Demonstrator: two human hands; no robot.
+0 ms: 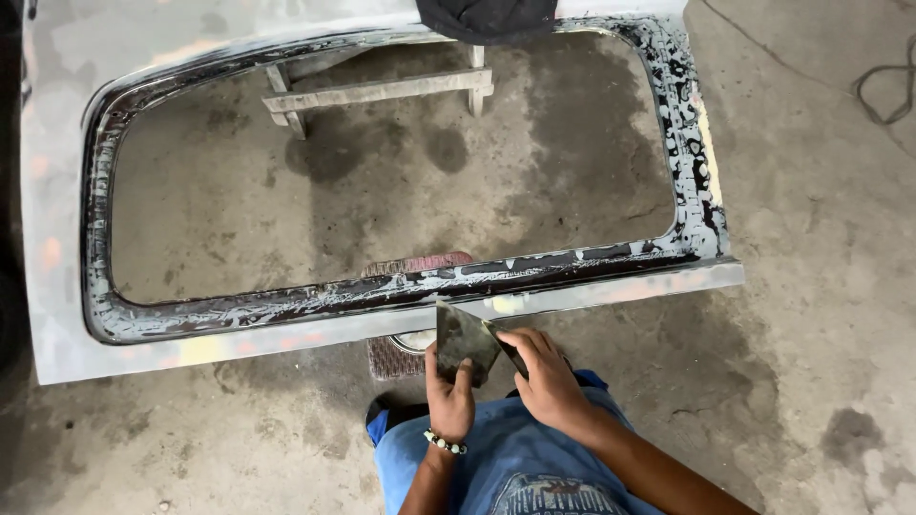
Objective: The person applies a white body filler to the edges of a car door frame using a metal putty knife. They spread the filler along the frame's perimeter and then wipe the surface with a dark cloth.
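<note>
left hand (449, 393): closed around the lower edge of a flat dark putty board (465, 340), thumb on its face, tilting it up. Beaded bracelet (445, 442) on the wrist.
right hand (547, 374): fingers curled on a small spreader blade (504, 345), which meets the board's right edge.
panel (382, 200): big sanded body panel with a window cut-out, resting on a metal stand (382, 91) over stained concrete floor (811, 286). Long axis runs left-right.
which way: the panel's near rail (401, 296) sits just beyond both hands, pretty much touching the board's top corner.
nearer hand: honestly about even, left maybe slightly closer.
</note>
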